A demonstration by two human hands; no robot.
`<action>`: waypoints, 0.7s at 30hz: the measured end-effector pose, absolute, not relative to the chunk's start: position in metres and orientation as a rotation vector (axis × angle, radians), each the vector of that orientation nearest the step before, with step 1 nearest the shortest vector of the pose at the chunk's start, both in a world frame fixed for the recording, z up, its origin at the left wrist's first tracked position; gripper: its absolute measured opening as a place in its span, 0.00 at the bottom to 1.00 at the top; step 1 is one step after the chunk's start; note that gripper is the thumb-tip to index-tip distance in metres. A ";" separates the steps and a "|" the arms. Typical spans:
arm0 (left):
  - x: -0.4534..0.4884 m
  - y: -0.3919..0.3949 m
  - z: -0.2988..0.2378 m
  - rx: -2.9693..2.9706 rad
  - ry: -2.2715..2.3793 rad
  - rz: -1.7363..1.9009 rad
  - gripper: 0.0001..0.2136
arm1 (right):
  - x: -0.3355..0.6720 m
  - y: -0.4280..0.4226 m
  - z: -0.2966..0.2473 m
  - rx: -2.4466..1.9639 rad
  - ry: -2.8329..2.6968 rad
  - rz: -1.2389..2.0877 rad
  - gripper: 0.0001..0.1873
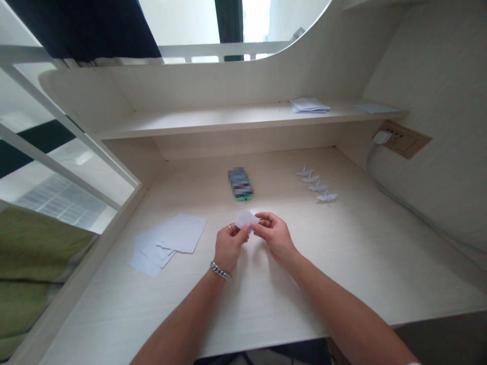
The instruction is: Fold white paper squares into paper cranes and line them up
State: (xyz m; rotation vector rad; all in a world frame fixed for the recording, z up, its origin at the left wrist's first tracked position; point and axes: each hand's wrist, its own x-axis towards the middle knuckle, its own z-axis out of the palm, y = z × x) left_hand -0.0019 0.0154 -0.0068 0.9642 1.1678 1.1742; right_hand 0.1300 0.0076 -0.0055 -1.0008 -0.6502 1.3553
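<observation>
Both hands meet above the middle of the pale wooden desk (342,263), pinching one small folded white paper (246,218) between them. My left hand (229,246), with a ring and a metal bracelet, grips the paper's lower left edge. My right hand (274,234) pinches its right side with curled fingers. A loose pile of white paper squares (173,241) lies on the desk to the left of my left hand. Several folded white paper cranes (317,185) sit in a row at the back right.
A phone (240,183) lies flat behind my hands. A shelf (213,119) above the desk holds folded papers (309,105). A wall socket with a white plug (382,137) and its cable is on the right. White bed rails and a green blanket (34,253) lie left.
</observation>
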 end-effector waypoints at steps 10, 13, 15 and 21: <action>-0.001 0.013 -0.006 1.097 1.215 1.108 0.15 | 0.150 0.012 -0.002 -1.066 -0.711 1.282 0.22; 0.001 0.010 -0.004 1.136 1.199 1.071 0.14 | 0.138 0.009 -0.007 -1.084 -0.885 1.306 0.18; 0.002 0.008 -0.002 1.104 1.176 1.056 0.14 | 0.133 0.009 -0.008 -1.101 -0.885 1.248 0.16; -0.001 0.009 0.005 1.152 1.170 1.033 0.10 | 0.141 0.009 -0.005 -1.115 -0.938 1.236 0.17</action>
